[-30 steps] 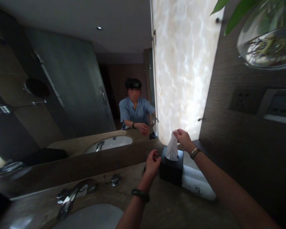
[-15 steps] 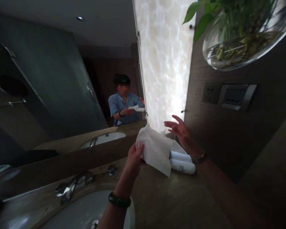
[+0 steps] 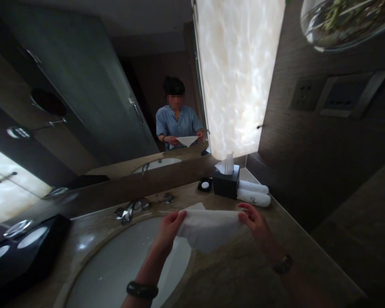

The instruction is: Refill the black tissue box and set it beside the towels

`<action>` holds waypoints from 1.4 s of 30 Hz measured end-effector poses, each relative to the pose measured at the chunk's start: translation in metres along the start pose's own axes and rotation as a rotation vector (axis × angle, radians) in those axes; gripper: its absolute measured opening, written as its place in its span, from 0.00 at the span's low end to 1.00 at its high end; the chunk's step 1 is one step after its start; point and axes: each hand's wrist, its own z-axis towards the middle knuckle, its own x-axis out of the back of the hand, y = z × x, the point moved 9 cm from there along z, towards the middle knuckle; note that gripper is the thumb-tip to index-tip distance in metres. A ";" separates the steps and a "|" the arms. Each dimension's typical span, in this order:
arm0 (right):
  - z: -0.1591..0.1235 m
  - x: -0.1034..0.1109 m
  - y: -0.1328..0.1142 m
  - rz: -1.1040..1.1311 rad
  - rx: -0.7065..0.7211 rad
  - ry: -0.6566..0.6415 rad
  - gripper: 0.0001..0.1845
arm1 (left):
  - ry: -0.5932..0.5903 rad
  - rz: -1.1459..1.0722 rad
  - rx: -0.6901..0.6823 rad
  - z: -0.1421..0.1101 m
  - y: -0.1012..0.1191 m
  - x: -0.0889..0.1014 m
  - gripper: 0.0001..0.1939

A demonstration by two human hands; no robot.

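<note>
Tissue [image 3: 208, 229] is what you hold, a white sheet stretched crosswise between your two hands, just above the front of the counter [image 3: 244, 273] and partly over the right rim of the sink basin [image 3: 122, 269]. Your left hand [image 3: 168, 226] pinches its left upper corner, fingers closed on the paper, and your right hand [image 3: 255, 222] pinches the right upper corner the same way. Its long axis runs left to right, from one grip to the other, with the top edge pulled nearly straight and the loose middle sagging to a soft point below. Neither hand is nearer than the other; both grips sit on the sheet's ends at about the same height. You wear a dark bracelet [image 3: 142, 290] on the left wrist and a watch [image 3: 282, 264] on the right. Farther back on the counter stand the tap [image 3: 128, 210], a small dark dish [image 3: 205, 185] and the black tissue box [image 3: 226, 183] with another sheet poking up, with rolled white towels [image 3: 254, 193] just beside it on the right. Behind them the mirror [image 3: 83, 107] shows you holding the same sheet.
</note>
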 end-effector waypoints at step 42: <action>0.174 -0.058 -0.075 -1.027 0.778 -0.107 0.12 | -0.364 0.741 -0.572 0.207 0.041 -0.222 0.17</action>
